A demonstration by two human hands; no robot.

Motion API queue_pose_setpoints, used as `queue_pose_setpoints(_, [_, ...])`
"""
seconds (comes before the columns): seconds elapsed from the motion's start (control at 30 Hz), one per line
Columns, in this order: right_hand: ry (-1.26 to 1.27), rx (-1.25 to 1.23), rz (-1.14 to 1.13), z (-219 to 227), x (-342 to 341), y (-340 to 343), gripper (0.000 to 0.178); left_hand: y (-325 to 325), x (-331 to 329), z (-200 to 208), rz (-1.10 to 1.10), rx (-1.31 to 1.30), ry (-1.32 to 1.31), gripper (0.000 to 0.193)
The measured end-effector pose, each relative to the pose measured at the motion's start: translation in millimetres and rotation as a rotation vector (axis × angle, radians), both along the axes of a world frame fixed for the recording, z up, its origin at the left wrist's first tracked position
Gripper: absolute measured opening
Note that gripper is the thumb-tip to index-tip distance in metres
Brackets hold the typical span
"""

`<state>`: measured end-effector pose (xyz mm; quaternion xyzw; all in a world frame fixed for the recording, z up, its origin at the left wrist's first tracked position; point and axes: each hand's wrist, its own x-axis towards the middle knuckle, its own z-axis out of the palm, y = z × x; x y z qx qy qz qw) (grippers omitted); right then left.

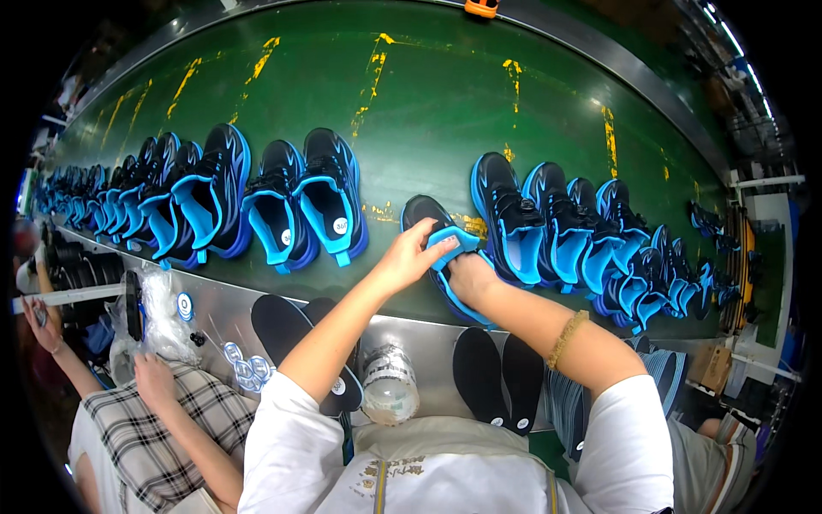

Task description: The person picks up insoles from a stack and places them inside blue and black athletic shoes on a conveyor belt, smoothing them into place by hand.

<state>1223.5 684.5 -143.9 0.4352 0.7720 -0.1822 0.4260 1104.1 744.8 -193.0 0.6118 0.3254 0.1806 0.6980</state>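
Observation:
A black and blue sneaker (423,208) lies in front of me on the green belt, toe pointing away. My left hand (406,260) pinches its light-blue tongue between thumb and fingers. Into the shoe opening reaches my right hand (469,277); its fingers are hidden inside, so whether they grip anything does not show. Just right of it stands another matching sneaker (499,193), the first of a row. To the left, a pair of sneakers (326,182) has round white stickers inside.
Black insoles (478,374) lie on the steel ledge (411,334) near my body, beside a clear plastic jar (390,387). More sneakers line the green belt (428,94) both ways. A co-worker's hand (155,383) is at the left, near plastic bags (169,321). Striped insoles (567,403) lie right.

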Motion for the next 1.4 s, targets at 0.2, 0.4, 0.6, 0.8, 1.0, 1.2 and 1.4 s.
queue_pose_setpoints(0.2, [0.068,-0.041,-0.023,22,13,-10,0.039,-1,7,26,0.009,0.235,0.294,0.046])
queue_pose_setpoints(0.4, [0.276,-0.066,-0.402,11,17,-57,0.066,-12,14,26,0.060,0.361,0.340,0.057])
queue_pose_setpoints(0.6, [0.856,0.927,-0.519,18,16,-102,0.017,-21,7,20,0.172,0.475,0.286,0.035])
queue_pose_setpoints(0.8, [0.813,0.807,-0.782,-7,7,-176,0.016,-58,2,46,0.142,0.880,0.123,0.027])
queue_pose_setpoints(1.0, [0.840,0.962,-0.984,71,36,-186,0.042,1,1,42,0.204,0.918,0.440,0.027])
queue_pose_setpoints(1.2, [0.377,1.643,-1.306,137,179,-298,0.043,71,-22,99,0.282,1.300,0.583,0.025])
queue_pose_setpoints(1.4, [0.076,0.890,-1.857,136,293,-488,0.054,27,55,95,-0.065,1.239,0.409,0.054])
